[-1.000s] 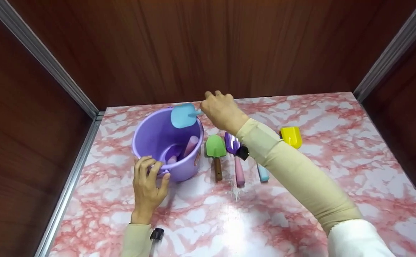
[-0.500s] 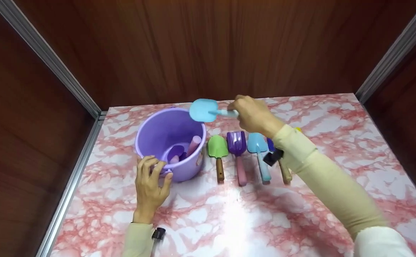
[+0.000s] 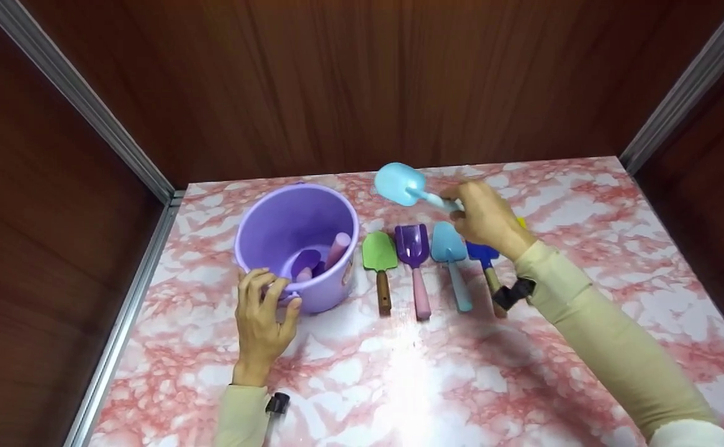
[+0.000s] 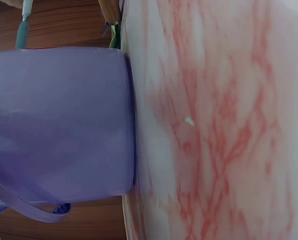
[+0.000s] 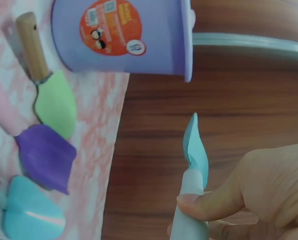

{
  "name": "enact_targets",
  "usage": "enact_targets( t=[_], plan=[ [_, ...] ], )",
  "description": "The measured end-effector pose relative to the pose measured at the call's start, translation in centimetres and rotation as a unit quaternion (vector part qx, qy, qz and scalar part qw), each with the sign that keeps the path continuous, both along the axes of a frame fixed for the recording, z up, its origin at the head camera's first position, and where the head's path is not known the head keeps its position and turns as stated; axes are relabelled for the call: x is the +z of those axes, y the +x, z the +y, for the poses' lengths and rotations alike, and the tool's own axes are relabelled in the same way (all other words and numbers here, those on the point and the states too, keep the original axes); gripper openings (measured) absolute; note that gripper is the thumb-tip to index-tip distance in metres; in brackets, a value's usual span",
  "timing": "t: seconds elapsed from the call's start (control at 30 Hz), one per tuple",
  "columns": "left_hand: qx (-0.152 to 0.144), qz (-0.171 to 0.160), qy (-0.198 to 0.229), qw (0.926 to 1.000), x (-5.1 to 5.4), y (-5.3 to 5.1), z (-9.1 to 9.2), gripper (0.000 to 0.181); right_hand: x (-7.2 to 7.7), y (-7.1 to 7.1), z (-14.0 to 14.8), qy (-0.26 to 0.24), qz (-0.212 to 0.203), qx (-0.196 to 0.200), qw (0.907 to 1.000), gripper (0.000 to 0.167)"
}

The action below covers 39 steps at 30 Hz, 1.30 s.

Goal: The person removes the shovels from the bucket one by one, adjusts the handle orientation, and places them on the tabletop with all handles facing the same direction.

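Note:
My right hand (image 3: 489,214) grips the pale handle of a light blue toy shovel (image 3: 400,184) above the table, its blade pointing left towards the bucket. In the right wrist view the thumb presses on the handle of that shovel (image 5: 196,145). My left hand (image 3: 262,329) holds the near rim of a purple bucket (image 3: 321,299), fingers over the edge and thumb outside. Inside the bucket lie a purple scoop (image 3: 306,261) and a pink handle (image 3: 338,248). The left wrist view shows the bucket's side (image 4: 63,120), with its strap hanging.
Right of the bucket lie a green shovel (image 3: 379,251), a purple shovel with a pink handle (image 3: 413,245), another light blue shovel (image 3: 449,242) and a blue tool (image 3: 483,251). Something yellow (image 3: 521,221) is mostly hidden behind the right arm. Wood panels (image 3: 368,87) enclose the marbled table (image 3: 349,385).
My right hand has carried the light blue shovel rightwards from over the bucket's rim to above the row of tools. The left hand stays on the rim.

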<state>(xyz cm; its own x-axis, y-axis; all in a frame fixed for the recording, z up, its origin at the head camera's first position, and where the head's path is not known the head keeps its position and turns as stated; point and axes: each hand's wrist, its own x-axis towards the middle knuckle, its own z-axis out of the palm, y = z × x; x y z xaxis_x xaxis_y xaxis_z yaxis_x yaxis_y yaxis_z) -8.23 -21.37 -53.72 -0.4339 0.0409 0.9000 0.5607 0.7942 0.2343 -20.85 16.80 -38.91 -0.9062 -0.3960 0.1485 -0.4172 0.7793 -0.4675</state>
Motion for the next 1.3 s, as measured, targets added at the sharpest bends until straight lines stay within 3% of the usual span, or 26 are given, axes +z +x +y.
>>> enact_targets(
  t=[0.33, 0.7, 1.0, 1.3],
  plan=[
    [0.003, 0.007, 0.000, 1.0000, -0.1, -0.1, 0.1, 0.046, -2.1, 0.7, 3.6, -0.030, -0.049, -0.052, 0.9970, 0.037],
    [0.003, 0.011, 0.001, 0.9999, -0.1, -0.3, 0.0, 0.047, -4.2, 1.4, 7.0, -0.064, -0.109, -0.107, 0.9862, 0.039],
    [0.004, 0.007, -0.001, 1.0000, -0.1, -0.2, 0.0, 0.046, -6.5, 1.9, 10.1, -0.069, -0.100, -0.136, 0.9832, 0.041],
    [0.002, 0.012, 0.002, 0.9999, -0.1, -0.2, 0.0, 0.046, -7.9, 2.3, 12.7, -0.077, -0.099, -0.152, 0.9803, 0.044]
  ],
)
